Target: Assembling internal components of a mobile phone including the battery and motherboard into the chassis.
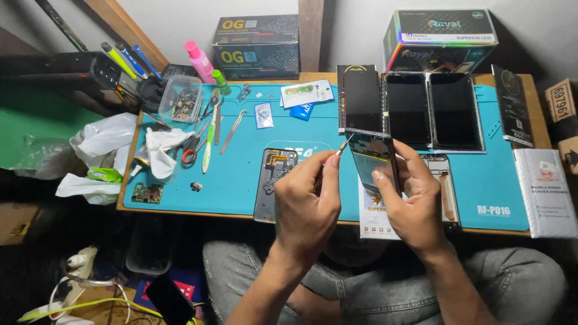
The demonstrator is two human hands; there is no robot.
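- Now, in the head view, the right hand (415, 201) grips an opened phone (374, 161), tilted up over the near edge of the blue mat (241, 162).
- The left hand (307, 201) is closed on a thin tool (342, 146); its tip seems to touch the phone's top corner.
- A phone back frame (272, 180) lies left of the hands.
- Three dark screens (409, 108) lie far right; tweezers (232, 131) and scissors (194, 144) far left.

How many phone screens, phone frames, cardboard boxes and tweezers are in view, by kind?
Dark phone screens lying flat at the back of the mat: 3
Opened phone in the right hand's grip: 1
Phone frames lying on the mat: 2
Cardboard boxes against the wall: 2
Tweezers: 1
Total: 9
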